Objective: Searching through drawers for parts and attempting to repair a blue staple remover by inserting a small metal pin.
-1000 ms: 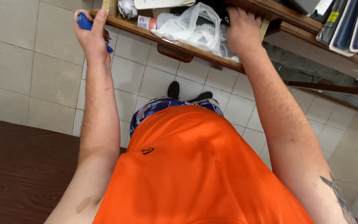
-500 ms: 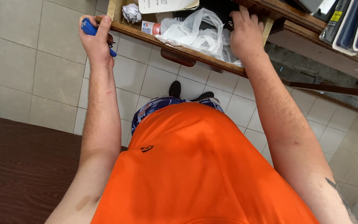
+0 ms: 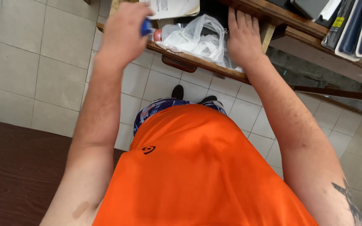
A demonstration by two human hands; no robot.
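Shirt: orange (image 3: 197,175), nearest the camera.
Left hand (image 3: 124,35): curled shut around a small blue object (image 3: 146,27) at the wooden shelf (image 3: 197,65) edge.
Right hand (image 3: 243,37): fingers spread flat, pressing the shelf beside a clear plastic bag (image 3: 195,37).
Farther: white paper packet (image 3: 174,7).

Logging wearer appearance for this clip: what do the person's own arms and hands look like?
Both arms are bare, with no sleeves visible, no gloves, no rings or watch in view. The left hand and right hand are uncovered. The right forearm bears a dark tattoo near the frame's edge. A bright orange shirt covers the torso.
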